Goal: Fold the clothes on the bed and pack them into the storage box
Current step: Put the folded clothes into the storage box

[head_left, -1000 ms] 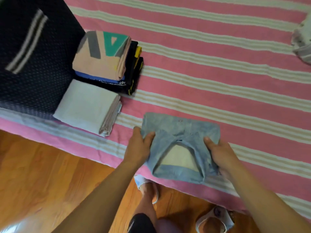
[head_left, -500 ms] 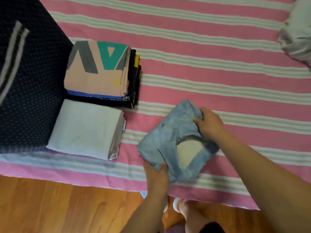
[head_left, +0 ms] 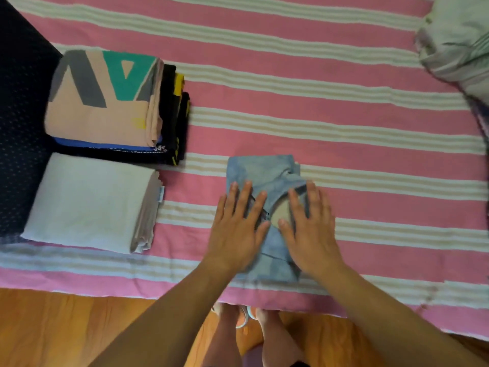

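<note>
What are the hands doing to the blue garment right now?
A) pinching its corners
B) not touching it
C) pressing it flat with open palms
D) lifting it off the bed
C: the left hand and right hand lie flat, fingers straight, on the blue garment.

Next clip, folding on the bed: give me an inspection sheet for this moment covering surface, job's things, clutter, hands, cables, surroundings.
Surface: bed sheet, pink with pale stripes.
Job's things: folded blue denim garment lies flat near the bed edge; stack of folded clothes, peach printed one on top; folded white garment in front of it; unfolded pale clothes at far right.
Clutter: dark dotted fabric item at left, identity unclear.
Hands: left hand and right hand press flat on the denim, fingers straight.
Cables: nothing seen.
Surroundings: wooden floor; the person's feet in slippers below the bed edge.
</note>
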Demonstrator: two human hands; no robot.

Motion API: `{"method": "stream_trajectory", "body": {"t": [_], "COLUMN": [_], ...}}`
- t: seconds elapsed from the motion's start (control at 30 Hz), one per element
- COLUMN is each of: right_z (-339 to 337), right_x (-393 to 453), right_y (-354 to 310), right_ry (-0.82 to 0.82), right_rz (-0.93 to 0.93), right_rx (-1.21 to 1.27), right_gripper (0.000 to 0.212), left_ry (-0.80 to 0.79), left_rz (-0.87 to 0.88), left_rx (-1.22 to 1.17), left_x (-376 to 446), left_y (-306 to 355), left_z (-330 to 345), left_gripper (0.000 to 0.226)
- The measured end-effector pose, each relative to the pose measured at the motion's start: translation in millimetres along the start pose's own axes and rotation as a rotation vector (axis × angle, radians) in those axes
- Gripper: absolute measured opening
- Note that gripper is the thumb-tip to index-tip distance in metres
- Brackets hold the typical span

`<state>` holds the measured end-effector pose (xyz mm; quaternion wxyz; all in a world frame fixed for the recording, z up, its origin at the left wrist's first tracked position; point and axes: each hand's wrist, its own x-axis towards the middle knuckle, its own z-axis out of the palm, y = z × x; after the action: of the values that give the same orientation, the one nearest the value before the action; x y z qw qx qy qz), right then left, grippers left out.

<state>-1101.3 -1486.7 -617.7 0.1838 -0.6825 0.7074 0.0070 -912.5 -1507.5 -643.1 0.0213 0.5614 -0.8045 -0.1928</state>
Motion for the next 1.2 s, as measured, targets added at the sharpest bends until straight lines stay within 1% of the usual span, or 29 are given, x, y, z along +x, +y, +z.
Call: {"method": "stream_trajectory", "body": {"t": [0.07,0.1,0.13,0.2,0.27,0.3,0.33,0.37,0.4,0.43,0.47,0.5,0.53,0.57,0.6,0.67,0.73,0.8,0.87,0.9,0.93,1.0,1.03,1.13,1.2], "right_z": [24,38,47,56,41,29,5,-15,-35,-64,-89,-115,-136,-154,-167,-195,-211,-222,-229,-232,-232,-230,-226,-213,-204], "right_x": [4,6,8,7,7,11,17,23,30,35,37,37,34,33,29,19,10,7,5,4,1,-1,-2,-14,-29], "right_y": [0,5,10,15,6,4,-6,-13,-19,-31,-41,-62,-80,-102,-122,-178,-234,-295,-364,-395,-440,-519,-551,-633,-668], "right_ry": [-0.017,-0.051,-0.102,-0.229,-0.324,-0.380,-0.458,-0.533,-0.590,-0.603,-0.582,-0.521,-0.456,-0.417,-0.407,-0.449,-0.448,-0.371,-0.256,-0.191,-0.124,-0.011,0.010,-0.044,-0.062], "right_rz": [-0.052,-0.059,-0.041,0.016,0.038,0.053,0.064,0.087,0.112,0.109,0.114,0.093,0.081,0.061,0.027,-0.056,-0.122,-0.147,-0.184,-0.205,-0.210,-0.189,-0.193,-0.235,-0.238], "right_rx": [-0.074,-0.099,-0.127,-0.150,-0.164,-0.160,-0.153,-0.134,-0.123,-0.089,-0.033,0.030,0.089,0.143,0.171,0.235,0.330,0.438,0.526,0.551,0.582,0.632,0.645,0.556,0.507], "right_gripper": [0.072,0.074,0.075,0.078,0.079,0.078,0.077,0.077,0.074,0.066,0.057,0.048,0.041,0.035,0.029,0.019,0.019,0.022,0.021,0.019,0.018,0.018,0.020,0.025,0.024], "left_ry": [-0.006,-0.030,-0.075,-0.239,-0.443,-0.536,-0.600,-0.602,-0.548,-0.451,-0.367,-0.291,-0.238,-0.188,-0.130,0.035,0.232,0.438,0.556,0.578,0.585,0.530,0.497,0.448,0.381], "left_rz": [0.053,0.063,0.065,0.051,-0.008,-0.047,-0.092,-0.121,-0.158,-0.217,-0.287,-0.363,-0.429,-0.493,-0.541,-0.627,-0.682,-0.703,-0.703,-0.705,-0.711,-0.721,-0.732,-0.742,-0.654], "left_rx": [0.057,0.092,0.121,0.156,0.170,0.140,0.095,0.024,-0.081,-0.221,-0.406,-0.584,-0.713,-0.785,-0.830,-0.816,-0.803,-0.814,-0.779,-0.764,-0.742,-0.659,-0.577,-0.391,-0.286], "left_x": [5,5,7,14,25,31,33,32,25,10,-8,-33,-58,-84,-105,-150,-185,-211,-235,-244,-259,-278,-285,-306,-309], "left_y": [-10,-13,-12,-9,1,8,15,23,31,37,43,41,38,30,20,-18,-63,-118,-176,-202,-241,-316,-345,-414,-446], "left_z": [27,37,38,27,1,-15,-41,-65,-90,-123,-154,-190,-221,-251,-273,-321,-368,-408,-438,-448,-461,-478,-483,-506,-522], "left_gripper": [0.062,0.062,0.063,0.064,0.066,0.067,0.067,0.064,0.061,0.059,0.055,0.049,0.042,0.035,0.027,0.017,0.020,0.022,0.021,0.019,0.018,0.013,0.012,0.019,0.029]}}
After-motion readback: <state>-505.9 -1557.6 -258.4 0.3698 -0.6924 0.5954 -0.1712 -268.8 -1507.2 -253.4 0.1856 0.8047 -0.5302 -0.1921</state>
